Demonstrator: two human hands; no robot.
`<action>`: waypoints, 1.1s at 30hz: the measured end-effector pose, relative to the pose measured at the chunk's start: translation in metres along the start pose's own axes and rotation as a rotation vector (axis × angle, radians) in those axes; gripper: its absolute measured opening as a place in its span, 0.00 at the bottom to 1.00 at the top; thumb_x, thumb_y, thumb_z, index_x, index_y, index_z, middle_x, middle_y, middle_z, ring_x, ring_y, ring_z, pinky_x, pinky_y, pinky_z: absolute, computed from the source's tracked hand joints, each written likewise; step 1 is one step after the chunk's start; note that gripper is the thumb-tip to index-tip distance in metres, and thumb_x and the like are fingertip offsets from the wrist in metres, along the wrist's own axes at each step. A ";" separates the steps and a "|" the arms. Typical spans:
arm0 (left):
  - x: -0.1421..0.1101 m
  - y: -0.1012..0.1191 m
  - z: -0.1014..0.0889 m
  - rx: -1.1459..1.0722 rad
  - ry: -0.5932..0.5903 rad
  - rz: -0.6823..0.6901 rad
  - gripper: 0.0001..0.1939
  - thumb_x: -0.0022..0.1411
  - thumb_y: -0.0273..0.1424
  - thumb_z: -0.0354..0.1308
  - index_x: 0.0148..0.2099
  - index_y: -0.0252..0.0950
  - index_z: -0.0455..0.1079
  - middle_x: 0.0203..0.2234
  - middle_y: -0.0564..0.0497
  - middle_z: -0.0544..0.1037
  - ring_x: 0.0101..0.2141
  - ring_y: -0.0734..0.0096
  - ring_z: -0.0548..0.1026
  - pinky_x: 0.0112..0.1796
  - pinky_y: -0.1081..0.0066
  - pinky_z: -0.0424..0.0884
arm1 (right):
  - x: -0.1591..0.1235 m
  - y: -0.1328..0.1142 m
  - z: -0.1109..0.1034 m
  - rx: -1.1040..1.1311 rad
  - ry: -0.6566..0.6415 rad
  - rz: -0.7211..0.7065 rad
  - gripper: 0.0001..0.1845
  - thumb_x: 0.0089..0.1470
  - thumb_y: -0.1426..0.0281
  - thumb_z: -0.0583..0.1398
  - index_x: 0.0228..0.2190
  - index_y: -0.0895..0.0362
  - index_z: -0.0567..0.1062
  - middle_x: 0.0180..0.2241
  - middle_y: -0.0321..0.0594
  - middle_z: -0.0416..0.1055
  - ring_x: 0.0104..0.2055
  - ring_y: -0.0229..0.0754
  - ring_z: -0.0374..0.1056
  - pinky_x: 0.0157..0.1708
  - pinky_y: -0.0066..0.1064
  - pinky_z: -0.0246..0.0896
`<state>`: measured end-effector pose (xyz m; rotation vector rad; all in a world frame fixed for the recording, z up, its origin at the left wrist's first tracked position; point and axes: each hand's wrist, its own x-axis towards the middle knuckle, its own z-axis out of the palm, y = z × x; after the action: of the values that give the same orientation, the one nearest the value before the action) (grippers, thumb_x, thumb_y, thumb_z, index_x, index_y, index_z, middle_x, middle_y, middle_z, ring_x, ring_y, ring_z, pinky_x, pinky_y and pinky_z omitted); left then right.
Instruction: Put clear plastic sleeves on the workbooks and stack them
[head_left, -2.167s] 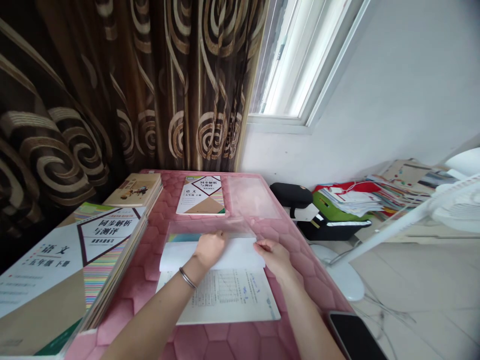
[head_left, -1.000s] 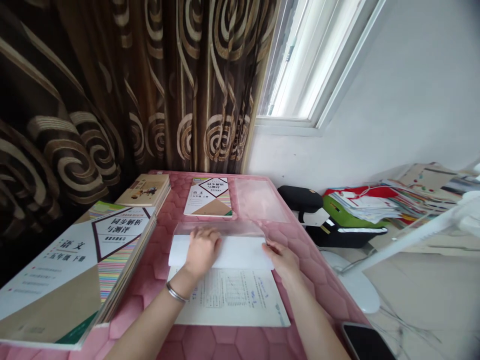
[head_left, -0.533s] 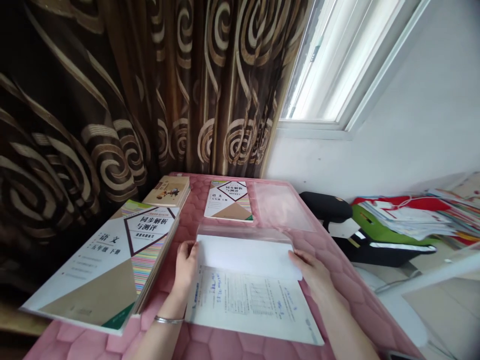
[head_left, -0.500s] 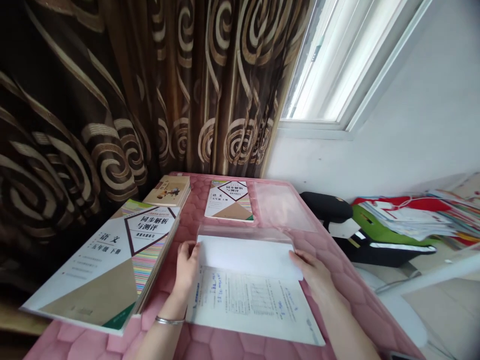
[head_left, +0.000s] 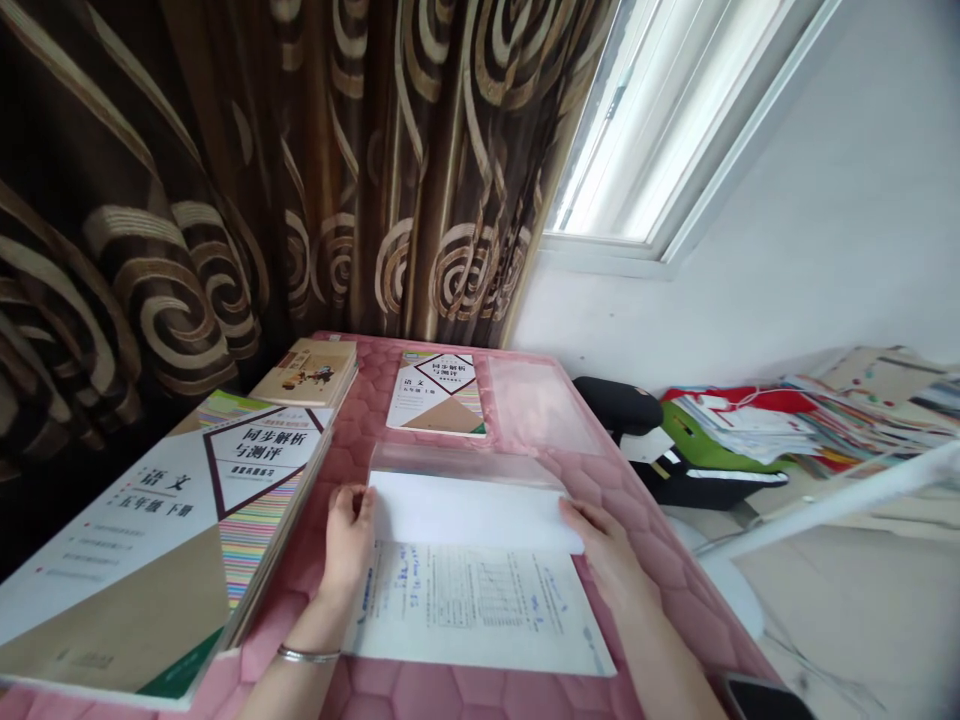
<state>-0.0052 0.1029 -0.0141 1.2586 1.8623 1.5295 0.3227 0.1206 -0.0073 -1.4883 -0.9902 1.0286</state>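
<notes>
A worksheet with print and blue handwriting lies on the pink quilted cover, its far part folded over as a blank white flap. My left hand has its fingers curled at the flap's left edge. On the other side, my right hand pinches the flap's right edge between thumb and fingers. Just beyond the flap, a strip of clear plastic sticks out; whether it is joined to the worksheet I cannot tell.
A stack of workbooks stands left, with brown-covered books behind. Farther back lie another workbook and a clear plastic sheet. A dark phone-like object sits front right. Papers are piled beyond the table.
The camera has turned a little to the right, so everything sits farther left in view. Both hands keep the same hold on the worksheet, which looks almost unchanged.
</notes>
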 end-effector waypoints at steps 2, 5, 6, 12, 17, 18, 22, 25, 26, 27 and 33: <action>0.001 0.001 0.000 -0.040 -0.030 -0.022 0.14 0.55 0.42 0.51 0.31 0.36 0.67 0.29 0.49 0.72 0.34 0.64 0.71 0.41 0.63 0.68 | -0.004 0.001 0.000 0.009 0.002 -0.044 0.14 0.41 0.56 0.64 0.24 0.55 0.76 0.25 0.40 0.74 0.27 0.46 0.69 0.25 0.34 0.62; 0.001 0.002 0.000 -0.079 -0.035 -0.022 0.15 0.54 0.43 0.52 0.33 0.36 0.69 0.33 0.47 0.73 0.37 0.62 0.70 0.43 0.62 0.66 | -0.005 0.002 0.002 0.018 0.030 -0.094 0.15 0.41 0.55 0.64 0.25 0.54 0.76 0.23 0.36 0.72 0.26 0.43 0.67 0.24 0.31 0.61; 0.001 0.002 0.001 -0.083 -0.028 -0.016 0.15 0.54 0.43 0.52 0.33 0.35 0.69 0.34 0.47 0.73 0.38 0.62 0.70 0.44 0.62 0.66 | -0.005 0.002 0.003 0.032 0.033 -0.095 0.16 0.41 0.54 0.65 0.25 0.54 0.76 0.23 0.35 0.72 0.26 0.42 0.66 0.24 0.31 0.61; 0.002 -0.005 0.004 -0.065 -0.001 0.028 0.16 0.55 0.44 0.54 0.33 0.36 0.70 0.36 0.45 0.72 0.41 0.60 0.69 0.46 0.60 0.64 | -0.006 -0.006 0.001 0.103 -0.029 -0.071 0.15 0.40 0.56 0.65 0.26 0.54 0.76 0.26 0.37 0.74 0.28 0.43 0.67 0.26 0.30 0.63; 0.001 -0.007 0.003 -0.069 -0.024 0.021 0.17 0.55 0.45 0.54 0.34 0.35 0.69 0.35 0.46 0.72 0.40 0.60 0.69 0.46 0.61 0.63 | -0.006 -0.007 0.002 -0.019 -0.030 -0.153 0.16 0.40 0.54 0.64 0.21 0.54 0.74 0.20 0.34 0.68 0.22 0.39 0.62 0.20 0.29 0.57; 0.001 -0.006 0.003 -0.076 -0.031 0.007 0.17 0.55 0.45 0.54 0.34 0.35 0.69 0.35 0.46 0.72 0.40 0.61 0.69 0.45 0.62 0.63 | -0.005 -0.007 0.003 -0.040 -0.014 -0.161 0.17 0.40 0.53 0.64 0.20 0.54 0.73 0.19 0.34 0.67 0.21 0.39 0.61 0.19 0.29 0.56; 0.000 -0.001 0.001 -0.131 -0.057 -0.048 0.17 0.54 0.44 0.54 0.35 0.35 0.70 0.35 0.47 0.72 0.38 0.62 0.69 0.44 0.63 0.64 | -0.005 -0.009 0.007 -0.133 0.066 -0.164 0.20 0.40 0.51 0.62 0.16 0.54 0.69 0.16 0.34 0.64 0.19 0.38 0.58 0.18 0.29 0.53; 0.000 0.000 0.001 -0.142 -0.042 -0.027 0.15 0.53 0.43 0.56 0.34 0.35 0.70 0.36 0.47 0.72 0.40 0.61 0.69 0.45 0.63 0.64 | -0.008 -0.012 0.010 -0.156 0.091 -0.167 0.20 0.41 0.52 0.61 0.16 0.54 0.67 0.15 0.33 0.63 0.19 0.38 0.57 0.18 0.29 0.51; 0.000 0.000 0.001 -0.142 -0.034 -0.019 0.15 0.52 0.42 0.57 0.33 0.36 0.70 0.36 0.47 0.72 0.40 0.61 0.69 0.45 0.63 0.64 | -0.008 -0.013 0.011 -0.153 0.095 -0.168 0.19 0.42 0.52 0.61 0.16 0.54 0.68 0.15 0.33 0.63 0.19 0.38 0.57 0.18 0.29 0.51; 0.000 0.000 0.001 -0.143 -0.032 -0.017 0.14 0.52 0.42 0.57 0.33 0.35 0.70 0.36 0.47 0.72 0.40 0.61 0.69 0.45 0.63 0.64 | -0.009 -0.013 0.012 -0.146 0.101 -0.170 0.19 0.42 0.52 0.61 0.17 0.54 0.68 0.15 0.33 0.63 0.19 0.38 0.57 0.18 0.29 0.52; -0.001 0.002 0.002 -0.126 -0.061 -0.033 0.18 0.54 0.44 0.56 0.36 0.34 0.71 0.38 0.45 0.73 0.41 0.60 0.70 0.46 0.61 0.65 | -0.011 -0.013 0.012 -0.118 0.151 -0.198 0.19 0.42 0.52 0.62 0.22 0.56 0.75 0.23 0.37 0.70 0.26 0.42 0.65 0.23 0.29 0.59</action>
<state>-0.0026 0.1029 -0.0129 1.1981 1.7124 1.5475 0.3076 0.1153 0.0051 -1.5057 -1.0805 0.7174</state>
